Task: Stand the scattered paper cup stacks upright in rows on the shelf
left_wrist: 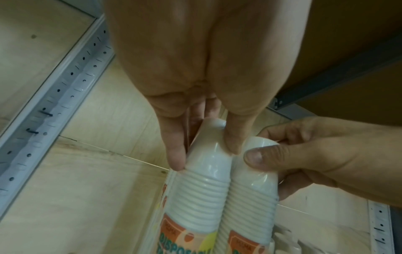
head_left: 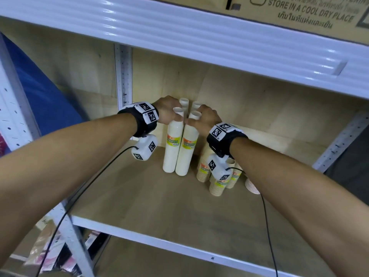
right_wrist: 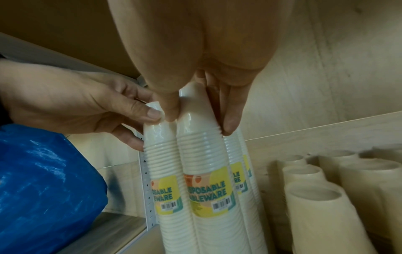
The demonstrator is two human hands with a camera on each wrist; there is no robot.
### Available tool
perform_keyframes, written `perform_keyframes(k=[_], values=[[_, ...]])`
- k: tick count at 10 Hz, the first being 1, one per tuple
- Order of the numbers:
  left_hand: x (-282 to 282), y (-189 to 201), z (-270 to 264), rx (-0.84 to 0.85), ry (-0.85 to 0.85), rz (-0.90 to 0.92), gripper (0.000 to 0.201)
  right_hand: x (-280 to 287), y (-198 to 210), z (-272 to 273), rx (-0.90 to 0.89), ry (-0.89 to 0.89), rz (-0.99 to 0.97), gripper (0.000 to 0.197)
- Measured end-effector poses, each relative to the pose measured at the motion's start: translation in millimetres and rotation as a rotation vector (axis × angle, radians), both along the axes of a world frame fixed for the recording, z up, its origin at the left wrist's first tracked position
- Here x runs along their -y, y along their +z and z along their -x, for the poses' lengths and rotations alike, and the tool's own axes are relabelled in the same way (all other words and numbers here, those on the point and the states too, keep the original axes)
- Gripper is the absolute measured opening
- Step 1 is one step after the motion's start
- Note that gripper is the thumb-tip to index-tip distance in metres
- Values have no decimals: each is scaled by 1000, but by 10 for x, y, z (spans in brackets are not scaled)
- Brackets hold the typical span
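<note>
Several tall wrapped white cup stacks stand upright at the back left of the wooden shelf (head_left: 159, 206). My left hand (head_left: 169, 111) grips the top of the front left stack (head_left: 172, 148); thumb and fingers curl round it in the left wrist view, left hand (left_wrist: 204, 153) on stack (left_wrist: 204, 197). My right hand (head_left: 203, 118) grips the top of the front right stack (head_left: 187, 152), right hand (right_wrist: 201, 118) on stack (right_wrist: 206, 163). The two held stacks touch side by side. Two more stacks (head_left: 184, 101) stand right behind them.
Shorter cream cup stacks (head_left: 202, 170) stand to the right, partly hidden by my right wrist; another stack (head_left: 251, 186) lies on its side behind that arm. A blue bag (head_left: 46, 96) sits past the perforated post (head_left: 123, 76). The upper shelf beam (head_left: 179, 33) hangs close overhead.
</note>
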State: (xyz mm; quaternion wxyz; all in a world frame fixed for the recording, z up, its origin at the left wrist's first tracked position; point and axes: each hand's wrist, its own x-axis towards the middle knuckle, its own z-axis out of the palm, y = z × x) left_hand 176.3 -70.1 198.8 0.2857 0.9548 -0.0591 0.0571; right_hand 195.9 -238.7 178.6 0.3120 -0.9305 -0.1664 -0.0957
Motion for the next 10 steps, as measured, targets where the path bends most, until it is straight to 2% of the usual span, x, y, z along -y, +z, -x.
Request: perform_keyframes(k=[4,7,9,10], values=[[-3,-76,-105,-10,0,57,35,-41,-56,-71,-51,-24,-39,67],[-40,-34,-169,-25,26,130,50,-4,4,-49,-23,-61,-29,62],[-58,93,-131,22,56,73,50,29,156,60,-3,-80,-1,56],[-92,167,-97,67,66,60,51,75,251,103,54,-75,-70,51]])
